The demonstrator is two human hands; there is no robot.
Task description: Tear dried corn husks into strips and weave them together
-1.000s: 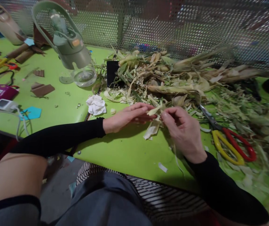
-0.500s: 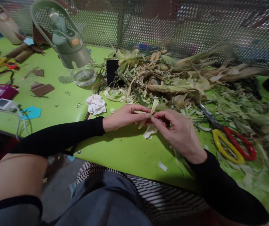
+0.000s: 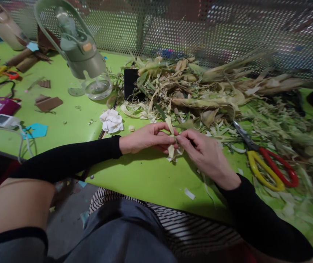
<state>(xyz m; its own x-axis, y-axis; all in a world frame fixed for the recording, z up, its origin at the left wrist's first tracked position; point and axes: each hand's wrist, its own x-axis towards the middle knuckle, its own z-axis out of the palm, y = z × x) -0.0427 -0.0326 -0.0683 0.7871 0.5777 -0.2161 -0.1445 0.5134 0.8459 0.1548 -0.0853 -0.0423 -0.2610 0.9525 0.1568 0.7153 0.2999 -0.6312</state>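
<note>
Over the near part of the green table, my left hand (image 3: 149, 138) pinches a pale strip of corn husk (image 3: 170, 126) between thumb and fingers. The strip stands out above and below the thumb. My right hand (image 3: 204, 151) meets it from the right, thumb and forefinger closed at the husk's middle, close to the left thumb tip. What exactly lies between the right fingertips is small and partly hidden. Below the hands, pale husk scraps (image 3: 175, 157) rest on the table. Scissors (image 3: 266, 160) with one yellow and one red handle lie to the right of my right hand.
Behind the hands a heap of dried corn husks (image 3: 200, 87) partly covers a black box-like object (image 3: 130, 84). Crumpled white tissue (image 3: 111, 121) lies left, before a green-lidded bottle (image 3: 87, 60). A perforated metal screen (image 3: 115, 29) borders the back. Cardboard bits (image 3: 49, 103) lie farther left.
The husk strip has turned from slanting right to nearly upright and shifted left between my fingers. Both hands stay in nearly the same place.
</note>
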